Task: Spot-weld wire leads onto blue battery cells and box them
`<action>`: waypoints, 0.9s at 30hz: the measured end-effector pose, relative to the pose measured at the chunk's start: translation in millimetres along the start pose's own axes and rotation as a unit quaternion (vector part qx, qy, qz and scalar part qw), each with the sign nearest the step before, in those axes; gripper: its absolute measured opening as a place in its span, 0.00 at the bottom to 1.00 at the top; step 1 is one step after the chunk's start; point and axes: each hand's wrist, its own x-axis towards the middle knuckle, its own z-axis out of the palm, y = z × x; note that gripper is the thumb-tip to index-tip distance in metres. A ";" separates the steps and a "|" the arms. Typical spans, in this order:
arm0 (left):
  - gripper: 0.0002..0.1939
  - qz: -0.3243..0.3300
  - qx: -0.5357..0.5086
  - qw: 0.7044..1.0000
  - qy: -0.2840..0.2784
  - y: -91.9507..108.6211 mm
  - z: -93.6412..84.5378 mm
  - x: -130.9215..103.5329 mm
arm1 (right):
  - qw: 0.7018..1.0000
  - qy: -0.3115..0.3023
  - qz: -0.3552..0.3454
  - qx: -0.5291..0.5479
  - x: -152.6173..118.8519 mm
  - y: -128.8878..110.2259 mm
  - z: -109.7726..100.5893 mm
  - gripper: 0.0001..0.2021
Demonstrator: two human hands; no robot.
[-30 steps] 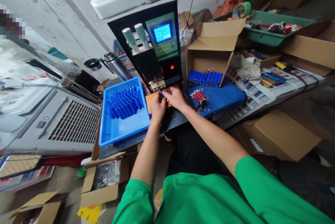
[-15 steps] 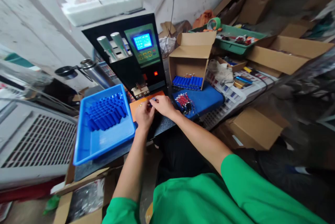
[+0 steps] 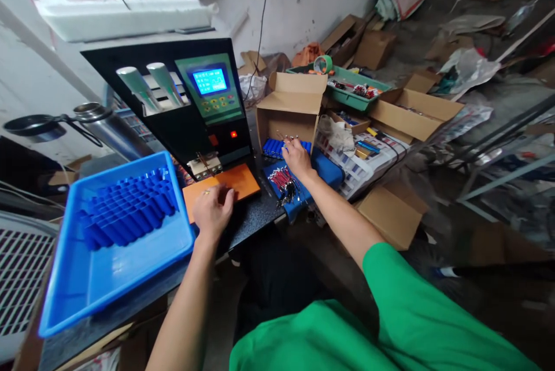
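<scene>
Blue cylinders (image 3: 273, 148) lie in a row inside an open cardboard box (image 3: 299, 88), directly at the fingers of the right hand (image 3: 298, 158). Whether that hand grasps a cylinder cannot be determined; its fingertips blend with the row. The left hand (image 3: 212, 210) lies on an orange board (image 3: 240, 181), released, thumb apart from the fingers.

Clock positions take twelve as the top of the view. At seven o'clock from the right hand, a bundle of leads (image 3: 284, 182), partly red, lies on a blue surface (image 3: 328, 175). At nine o'clock from the left hand, a blue tray (image 3: 130, 270) bears more blue cylinders in packed rows. At eleven o'clock stands a black machine (image 3: 173, 133) with a lit display (image 3: 209, 80); a white foam tray (image 3: 125, 19) sits on top. At ten o'clock, beyond the blue tray, is a metal flask (image 3: 115, 131).

Farther out, between one and two o'clock from the right hand, a green tray (image 3: 347, 98) bears green tape (image 3: 323, 64); at four o'clock sits a carton (image 3: 392, 210).
</scene>
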 end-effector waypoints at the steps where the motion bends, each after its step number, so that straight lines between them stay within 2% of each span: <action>1: 0.18 0.002 -0.001 1.000 0.001 0.3 -0.1 0.0 | 0.999 -0.024 0.001 -0.034 2.6 2.6 0.4 0.23; 5: 0.18 0.006 0.009 1.000 0.007 0.8 0.1 -0.5 | 0.989 -0.096 0.005 -0.116 8.4 3.2 5.5 0.23; 10: 0.19 0.007 0.017 1.000 0.002 0.0 -0.2 0.8 | 0.981 -0.122 0.041 -0.149 18.7 -0.1 4.7 0.23; 16: 0.21 -0.002 0.024 1.000 -0.004 -0.2 -3.9 6.6 | 0.983 -0.113 0.048 -0.139 23.2 -0.6 -1.9 0.20; 19: 0.21 -0.003 0.031 1.000 0.000 -0.5 -4.1 10.9 | 0.995 -0.058 -0.016 -0.086 7.9 6.7 -9.8 0.18; 23: 0.21 0.009 0.035 0.999 0.009 0.5 -4.1 14.3 | 0.995 0.003 -0.093 -0.024 -24.1 42.6 -36.8 0.21; 25: 0.20 0.010 0.034 0.999 0.010 1.9 -4.8 15.1 | 0.995 0.053 -0.076 -0.031 -33.5 74.3 -58.2 0.21; 27: 0.20 0.007 0.040 0.999 0.009 3.4 -5.7 15.8 | 0.992 0.108 -0.017 -0.064 -34.2 111.9 -81.1 0.19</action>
